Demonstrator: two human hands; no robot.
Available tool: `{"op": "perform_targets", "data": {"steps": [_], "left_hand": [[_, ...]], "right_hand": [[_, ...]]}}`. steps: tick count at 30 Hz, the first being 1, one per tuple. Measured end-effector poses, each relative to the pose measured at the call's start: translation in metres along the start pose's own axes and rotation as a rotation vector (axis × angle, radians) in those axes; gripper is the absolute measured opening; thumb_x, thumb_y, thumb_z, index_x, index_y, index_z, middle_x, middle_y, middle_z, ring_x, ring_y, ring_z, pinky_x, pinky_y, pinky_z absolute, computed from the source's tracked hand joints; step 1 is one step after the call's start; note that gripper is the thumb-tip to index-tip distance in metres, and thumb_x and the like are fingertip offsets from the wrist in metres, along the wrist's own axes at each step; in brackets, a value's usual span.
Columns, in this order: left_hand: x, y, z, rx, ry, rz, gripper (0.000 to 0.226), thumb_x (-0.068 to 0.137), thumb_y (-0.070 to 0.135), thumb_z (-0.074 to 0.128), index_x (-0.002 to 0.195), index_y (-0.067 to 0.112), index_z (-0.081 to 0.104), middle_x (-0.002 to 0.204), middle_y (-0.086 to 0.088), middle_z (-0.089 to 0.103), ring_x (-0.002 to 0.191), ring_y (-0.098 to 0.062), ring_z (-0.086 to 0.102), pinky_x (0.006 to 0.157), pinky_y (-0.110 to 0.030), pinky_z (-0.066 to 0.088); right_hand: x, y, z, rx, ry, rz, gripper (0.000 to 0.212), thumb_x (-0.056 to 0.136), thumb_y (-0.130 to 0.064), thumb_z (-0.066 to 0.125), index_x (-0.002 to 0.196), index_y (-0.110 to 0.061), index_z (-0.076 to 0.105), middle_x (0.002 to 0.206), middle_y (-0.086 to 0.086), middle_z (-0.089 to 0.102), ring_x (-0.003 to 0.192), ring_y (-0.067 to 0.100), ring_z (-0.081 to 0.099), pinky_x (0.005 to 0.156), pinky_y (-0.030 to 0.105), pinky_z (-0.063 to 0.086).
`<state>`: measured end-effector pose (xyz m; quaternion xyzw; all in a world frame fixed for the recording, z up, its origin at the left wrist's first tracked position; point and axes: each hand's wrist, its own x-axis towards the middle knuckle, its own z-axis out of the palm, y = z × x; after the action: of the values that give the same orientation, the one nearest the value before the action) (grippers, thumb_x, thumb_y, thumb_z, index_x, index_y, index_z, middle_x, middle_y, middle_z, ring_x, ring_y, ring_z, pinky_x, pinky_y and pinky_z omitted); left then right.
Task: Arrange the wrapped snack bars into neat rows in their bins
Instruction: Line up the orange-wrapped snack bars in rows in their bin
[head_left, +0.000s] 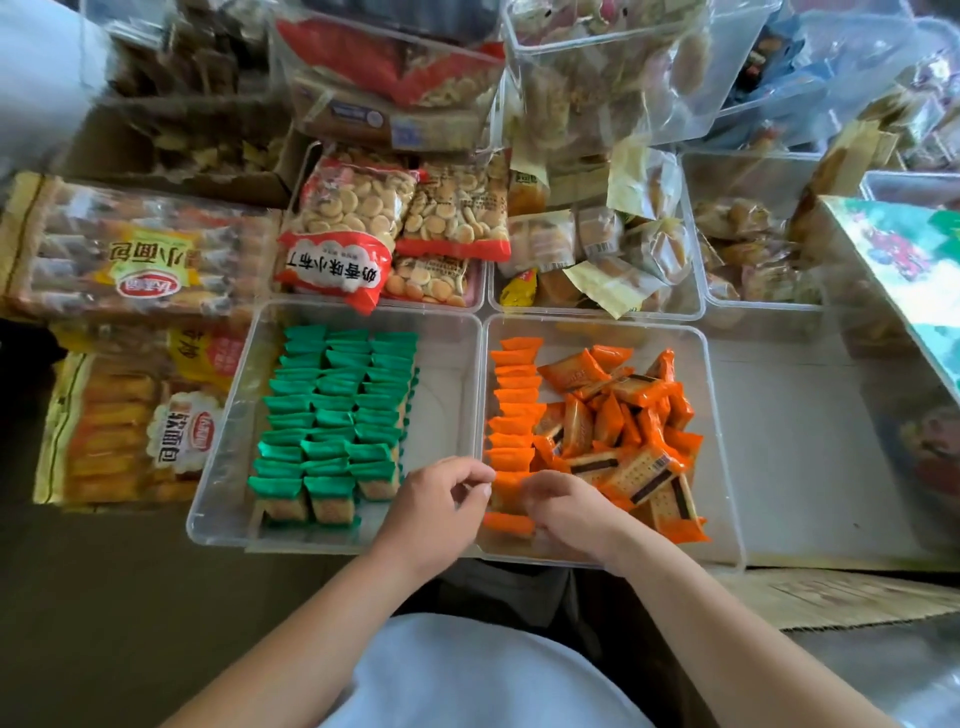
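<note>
Two clear plastic bins sit side by side in front of me. The left bin (223, 457) holds green-wrapped snack bars (332, 415) standing in three tidy rows. The right bin (724, 457) holds orange-wrapped snack bars: one upright row (514, 405) along its left wall and a loose heap (634, 431) to the right. My left hand (436, 506) hovers over the wall between the two bins, fingers curled, thumb and forefinger close together. My right hand (563, 506) is inside the right bin at the near end of the orange row, fingers curled down onto a bar there (509, 522); its grip is hidden.
Behind the bins stand more clear bins with bags of small round biscuits (353, 228) and wrapped cakes (597, 244). Large bread packs (135, 260) lie at the left. A colourful box (904, 270) leans in at the right. Another clear bin (810, 441) adjoins the orange one.
</note>
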<state>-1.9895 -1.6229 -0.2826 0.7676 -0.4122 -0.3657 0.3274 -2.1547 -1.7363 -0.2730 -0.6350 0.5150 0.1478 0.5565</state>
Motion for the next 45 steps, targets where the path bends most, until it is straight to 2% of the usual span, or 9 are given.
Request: {"op": "perform_targets", "data": {"steps": [2, 6, 15, 19, 24, 31, 37, 42, 45], "left_hand": [[-0.001, -0.002, -0.003, -0.026, 0.017, -0.003, 0.017, 0.095, 0.017, 0.069, 0.1, 0.029, 0.079, 0.09, 0.02, 0.072, 0.084, 0.0, 0.066, 0.076, -0.012, 0.05], [-0.006, -0.008, -0.008, -0.066, 0.069, -0.008, 0.018, 0.094, 0.012, 0.07, 0.097, 0.027, 0.08, 0.085, 0.018, 0.074, 0.079, -0.001, 0.066, 0.073, -0.011, 0.049], [-0.014, -0.004, -0.008, -0.018, 0.025, -0.052, 0.015, 0.095, 0.018, 0.069, 0.098, 0.031, 0.077, 0.085, 0.02, 0.071, 0.079, 0.002, 0.065, 0.072, -0.009, 0.047], [-0.018, 0.005, -0.005, 0.0, 0.027, -0.088, 0.015, 0.096, 0.022, 0.069, 0.101, 0.035, 0.075, 0.09, 0.021, 0.071, 0.082, 0.003, 0.065, 0.075, -0.012, 0.049], [-0.025, 0.024, -0.006, 0.012, 0.074, -0.127, 0.018, 0.096, 0.021, 0.069, 0.108, 0.032, 0.075, 0.096, 0.021, 0.069, 0.089, 0.01, 0.062, 0.075, -0.006, 0.046], [-0.009, 0.035, -0.007, 0.025, -0.008, -0.106, 0.02, 0.097, 0.025, 0.069, 0.116, 0.031, 0.071, 0.105, 0.018, 0.07, 0.089, 0.014, 0.061, 0.074, -0.001, 0.045], [0.039, 0.055, -0.012, 0.054, -0.163, -0.04, 0.045, 0.098, 0.029, 0.066, 0.142, 0.029, 0.057, 0.123, 0.01, 0.063, 0.105, -0.006, 0.065, 0.096, -0.031, 0.057], [0.066, 0.08, 0.015, 0.079, -0.27, 0.011, 0.051, 0.099, 0.037, 0.064, 0.147, 0.029, 0.05, 0.145, 0.008, 0.052, 0.13, -0.014, 0.054, 0.109, -0.031, 0.047], [0.089, 0.092, 0.052, 0.033, -0.257, -0.012, 0.049, 0.101, 0.036, 0.064, 0.147, 0.023, 0.053, 0.143, 0.006, 0.053, 0.134, -0.015, 0.051, 0.108, -0.025, 0.041]], "right_hand": [[0.002, 0.001, 0.009, -0.03, 0.068, -0.037, 0.028, 0.097, -0.016, 0.065, 0.122, -0.026, 0.056, 0.107, -0.011, 0.064, 0.094, 0.009, 0.063, 0.078, 0.016, 0.054], [0.009, 0.006, 0.017, -0.161, 0.257, -0.103, 0.07, 0.081, -0.034, 0.083, 0.143, -0.027, 0.053, 0.13, -0.006, 0.062, 0.117, 0.015, 0.062, 0.098, 0.028, 0.053], [0.029, 0.007, 0.023, 0.125, 0.295, 0.024, 0.011, 0.091, -0.024, 0.076, 0.101, -0.026, 0.072, 0.098, -0.005, 0.074, 0.085, 0.012, 0.07, 0.058, 0.021, 0.055], [0.025, 0.005, 0.02, 0.176, 0.238, -0.001, 0.023, 0.09, -0.019, 0.076, 0.103, -0.029, 0.06, 0.097, -0.007, 0.074, 0.091, 0.015, 0.072, 0.085, 0.039, 0.063], [0.012, 0.004, -0.006, 0.179, 0.199, -0.047, 0.019, 0.092, -0.022, 0.072, 0.102, -0.031, 0.058, 0.097, -0.011, 0.07, 0.093, 0.014, 0.069, 0.093, 0.038, 0.059], [-0.007, -0.002, -0.038, 0.073, 0.221, -0.089, 0.025, 0.094, -0.035, 0.072, 0.118, -0.027, 0.069, 0.104, -0.013, 0.07, 0.092, 0.005, 0.067, 0.073, 0.02, 0.053], [-0.012, -0.024, -0.066, -0.034, 0.336, -0.1, 0.016, 0.099, -0.037, 0.065, 0.113, -0.033, 0.072, 0.101, -0.015, 0.073, 0.089, 0.003, 0.067, 0.064, 0.015, 0.048], [-0.006, -0.024, -0.102, -0.173, 0.44, -0.15, 0.013, 0.097, -0.024, 0.066, 0.104, -0.029, 0.076, 0.092, -0.019, 0.071, 0.09, 0.005, 0.066, 0.07, 0.006, 0.042], [0.01, -0.012, -0.129, -0.307, 0.483, -0.236, 0.017, 0.098, -0.025, 0.065, 0.11, -0.03, 0.077, 0.099, -0.02, 0.07, 0.096, 0.009, 0.066, 0.083, 0.02, 0.049]]}}
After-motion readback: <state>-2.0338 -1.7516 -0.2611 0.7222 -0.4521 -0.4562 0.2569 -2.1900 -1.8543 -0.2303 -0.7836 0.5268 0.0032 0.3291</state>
